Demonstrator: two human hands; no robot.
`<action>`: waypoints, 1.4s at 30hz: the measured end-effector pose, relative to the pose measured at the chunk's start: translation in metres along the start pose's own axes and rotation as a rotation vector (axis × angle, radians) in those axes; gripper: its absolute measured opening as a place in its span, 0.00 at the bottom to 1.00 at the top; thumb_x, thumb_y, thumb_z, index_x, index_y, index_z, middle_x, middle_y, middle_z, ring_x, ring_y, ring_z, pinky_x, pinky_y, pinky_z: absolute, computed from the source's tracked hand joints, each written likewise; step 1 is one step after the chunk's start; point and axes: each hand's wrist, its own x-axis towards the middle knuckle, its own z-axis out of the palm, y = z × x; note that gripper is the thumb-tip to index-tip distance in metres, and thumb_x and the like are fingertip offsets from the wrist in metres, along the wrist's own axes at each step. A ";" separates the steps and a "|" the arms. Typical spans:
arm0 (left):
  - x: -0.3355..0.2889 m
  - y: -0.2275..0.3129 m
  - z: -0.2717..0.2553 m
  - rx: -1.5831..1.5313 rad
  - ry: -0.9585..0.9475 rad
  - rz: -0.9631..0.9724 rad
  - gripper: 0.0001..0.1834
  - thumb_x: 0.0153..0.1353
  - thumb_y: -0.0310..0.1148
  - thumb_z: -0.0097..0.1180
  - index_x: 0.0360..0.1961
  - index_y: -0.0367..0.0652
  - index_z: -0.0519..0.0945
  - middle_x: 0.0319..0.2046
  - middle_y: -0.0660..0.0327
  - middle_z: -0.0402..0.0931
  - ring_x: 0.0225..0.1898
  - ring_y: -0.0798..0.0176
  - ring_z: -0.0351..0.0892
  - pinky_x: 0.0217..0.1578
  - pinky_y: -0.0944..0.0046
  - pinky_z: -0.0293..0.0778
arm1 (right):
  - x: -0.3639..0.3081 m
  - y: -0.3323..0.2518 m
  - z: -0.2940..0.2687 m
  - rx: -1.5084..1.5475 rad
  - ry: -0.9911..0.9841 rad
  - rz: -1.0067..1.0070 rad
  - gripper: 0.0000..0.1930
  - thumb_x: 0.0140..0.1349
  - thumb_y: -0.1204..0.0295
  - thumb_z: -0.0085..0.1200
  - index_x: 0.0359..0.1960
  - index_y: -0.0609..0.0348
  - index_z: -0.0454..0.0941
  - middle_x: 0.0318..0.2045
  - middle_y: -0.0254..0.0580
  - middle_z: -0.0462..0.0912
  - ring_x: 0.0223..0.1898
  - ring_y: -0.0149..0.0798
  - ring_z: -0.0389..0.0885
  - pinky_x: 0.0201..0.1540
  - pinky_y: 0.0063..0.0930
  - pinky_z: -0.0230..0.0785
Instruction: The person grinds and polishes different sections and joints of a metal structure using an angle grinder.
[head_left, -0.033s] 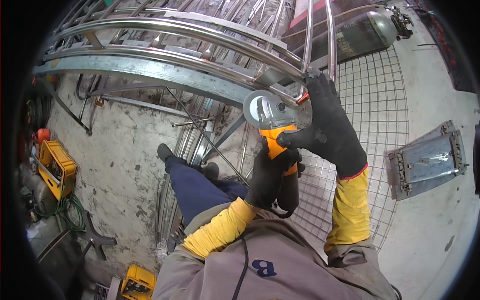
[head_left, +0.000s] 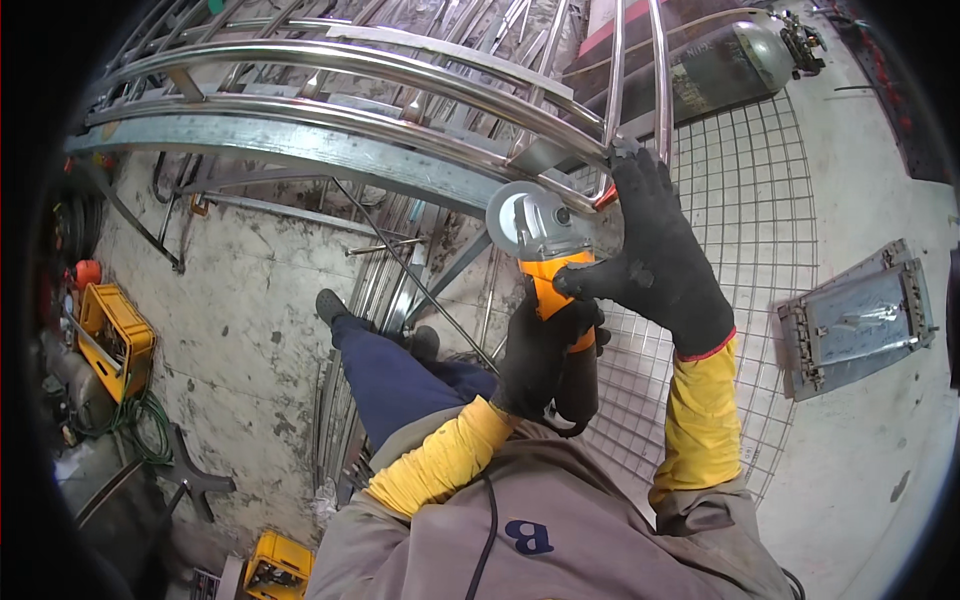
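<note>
The left hand [head_left: 538, 350] clamps its fingers round the angle grinder [head_left: 545, 275], its disc [head_left: 507, 220] beyond them near the metal railing [head_left: 300, 48], while the right hand [head_left: 665, 270] stands with fingers and thumb apart; grinding seems unfinished, though how much is done cannot be told.

This is a metalworking shop. An angle grinder [head_left: 546, 268], a frame of polished metal tubes [head_left: 400, 64] and a gas cylinder [head_left: 710, 85] lying on its side show it, as do long metal bars [head_left: 338, 400], wire mesh [head_left: 750, 200] and 2 yellow crates [head_left: 128, 308] around the stained floor [head_left: 235, 275].
</note>
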 end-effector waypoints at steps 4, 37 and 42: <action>0.003 0.001 0.003 0.023 0.003 -0.016 0.20 0.74 0.41 0.64 0.56 0.37 0.77 0.42 0.57 0.84 0.41 0.58 0.88 0.43 0.57 0.85 | 0.003 -0.003 -0.003 -0.012 -0.013 0.019 0.66 0.37 0.54 0.86 0.78 0.68 0.60 0.74 0.70 0.66 0.79 0.71 0.59 0.80 0.57 0.57; 0.004 0.015 0.015 0.144 -0.092 0.049 0.19 0.71 0.28 0.62 0.61 0.34 0.78 0.45 0.54 0.86 0.43 0.58 0.90 0.48 0.57 0.87 | 0.001 0.018 -0.019 0.239 -0.095 -0.018 0.62 0.46 0.49 0.85 0.78 0.67 0.62 0.74 0.69 0.68 0.78 0.68 0.62 0.79 0.51 0.59; 0.003 0.016 0.020 0.199 -0.089 0.070 0.19 0.70 0.26 0.62 0.60 0.34 0.79 0.45 0.54 0.87 0.44 0.59 0.90 0.49 0.57 0.86 | -0.003 0.014 -0.026 0.255 -0.068 -0.042 0.61 0.45 0.52 0.85 0.78 0.67 0.63 0.75 0.69 0.68 0.78 0.67 0.62 0.79 0.50 0.58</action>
